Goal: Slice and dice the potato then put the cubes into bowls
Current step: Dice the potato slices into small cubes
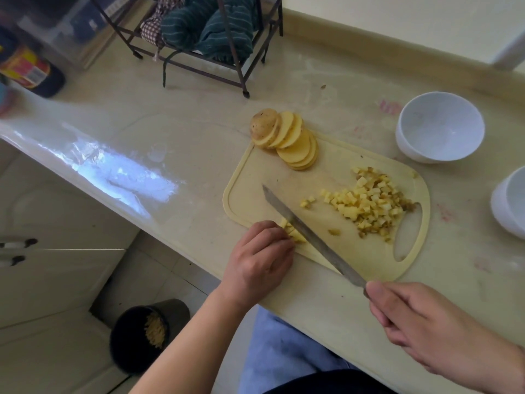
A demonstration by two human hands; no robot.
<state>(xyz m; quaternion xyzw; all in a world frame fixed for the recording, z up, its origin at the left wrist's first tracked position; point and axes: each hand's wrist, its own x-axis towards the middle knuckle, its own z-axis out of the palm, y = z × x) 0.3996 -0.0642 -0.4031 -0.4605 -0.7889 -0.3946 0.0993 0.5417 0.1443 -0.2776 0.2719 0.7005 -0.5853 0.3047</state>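
Note:
A pale yellow cutting board [272,177] lies on the counter. At its far corner leans a row of potato slices [292,140]. A heap of potato cubes [369,203] covers the board's right side. My left hand [260,258] holds down a small stack of potato strips [294,233] at the board's near edge, fingers curled over them. My right hand [420,322] grips the handle of a long knife [309,237], whose blade lies across the board right beside the strips. Two white bowls [440,127] [511,206] stand to the right of the board, both showing no cubes inside.
A metal rack [199,38] with cloths stands at the back of the counter. A dark jar with a colourful label [31,72] sits far left. A black bin [145,334] with peelings stands on the floor below the counter edge.

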